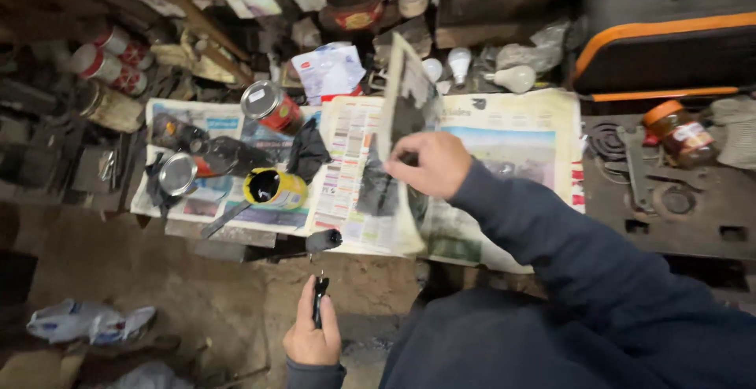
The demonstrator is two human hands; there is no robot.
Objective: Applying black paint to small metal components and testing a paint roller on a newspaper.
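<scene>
1. We see the right hand [429,164] pinching a paint-stained flat panel [405,94], held upright on edge over the spread newspaper [504,133].
2. The left hand [313,334] has its grip wrapped around a dark paintbrush handle [319,294], below the newspaper's near edge; the black brush head [324,240] reaches that edge.
3. Left of the panel, on the newspaper, an open yellow paint tin [273,188] lies beside a red tin [270,107].
4. Light bulbs [516,79] rest on the surface behind the newspaper.
</scene>
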